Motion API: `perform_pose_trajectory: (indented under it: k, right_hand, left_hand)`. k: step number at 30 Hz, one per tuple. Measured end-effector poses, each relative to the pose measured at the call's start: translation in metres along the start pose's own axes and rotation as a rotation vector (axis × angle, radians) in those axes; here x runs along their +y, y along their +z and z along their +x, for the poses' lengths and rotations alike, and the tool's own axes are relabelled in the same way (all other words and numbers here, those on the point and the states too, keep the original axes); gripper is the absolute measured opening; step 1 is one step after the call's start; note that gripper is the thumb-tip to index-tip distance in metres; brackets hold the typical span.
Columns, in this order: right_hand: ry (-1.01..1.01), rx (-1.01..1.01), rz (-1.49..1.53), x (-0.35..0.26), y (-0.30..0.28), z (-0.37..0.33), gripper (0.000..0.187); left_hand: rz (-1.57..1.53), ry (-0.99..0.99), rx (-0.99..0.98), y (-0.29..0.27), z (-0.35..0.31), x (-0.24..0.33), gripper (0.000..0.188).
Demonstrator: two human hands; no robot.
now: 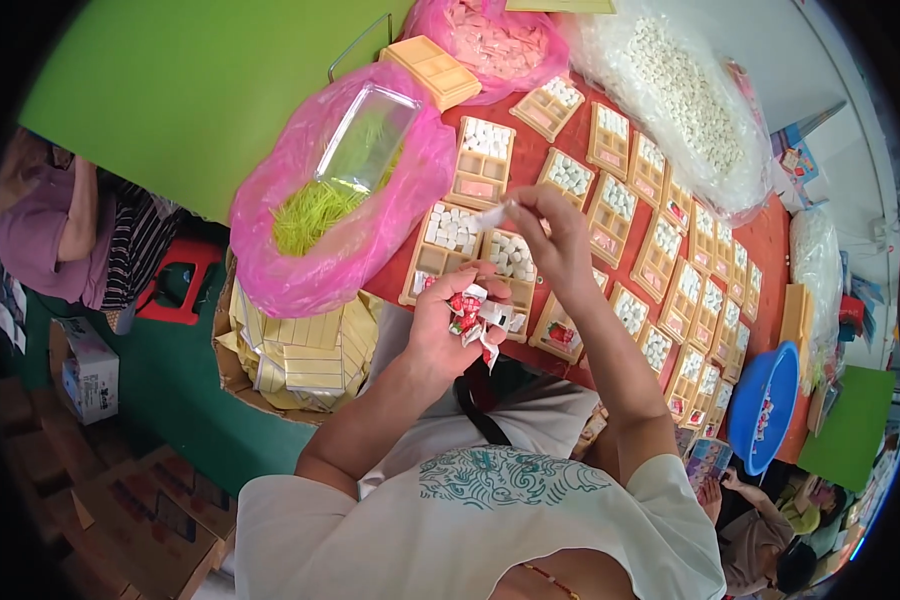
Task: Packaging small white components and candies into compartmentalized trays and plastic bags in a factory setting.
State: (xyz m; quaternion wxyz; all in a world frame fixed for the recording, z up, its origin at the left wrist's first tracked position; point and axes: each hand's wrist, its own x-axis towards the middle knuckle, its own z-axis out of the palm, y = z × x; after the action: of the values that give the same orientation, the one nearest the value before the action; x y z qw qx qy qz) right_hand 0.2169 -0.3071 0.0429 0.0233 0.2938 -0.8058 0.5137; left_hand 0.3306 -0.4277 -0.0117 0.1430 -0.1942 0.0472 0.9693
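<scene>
My left hand (438, 325) is closed around a bunch of small red-and-white wrapped packets (467, 310), probably sweets. Above it and to the right, my right hand (553, 235) pinches a small whitish packet (494, 215) between thumb and fingertips. Both hands are over the near edge of a red table (540, 140). Just beyond the left hand sits a compartment tray (410, 290) with white pieces in its large section. Another tray (526, 292) of white pieces lies between my hands, partly hidden. Under my right wrist, a tray (560, 335) holds a red packet.
Rows of similar trays (660, 258) fill the table to the right. A pink bag (260, 250) of yellow-green strands and a clear plastic box (375, 130) are at left. A blue basin (735, 410) stands at right. Beside my left arm is a carton (223, 350) of yellow pieces. Other people sit nearby.
</scene>
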Motion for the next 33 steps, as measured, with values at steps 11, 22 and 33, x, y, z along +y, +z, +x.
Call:
perform_pose_trajectory:
  k: [11,22,33]
  right_hand:
    - [-0.526,-0.150,-0.615,0.069,0.012,0.048,0.029]
    - [-0.409,-0.171,-0.455,0.080,0.008,0.039,0.013]
    - [-0.597,-0.132,-0.516,0.082,0.000,0.027,0.017]
  left_hand:
    - [0.056,0.049,0.004,0.005,0.013,0.025,0.020]
    - [0.054,0.036,0.047,-0.001,0.016,0.021,0.020]
    - [0.120,0.062,0.142,0.001,0.035,0.020,0.025]
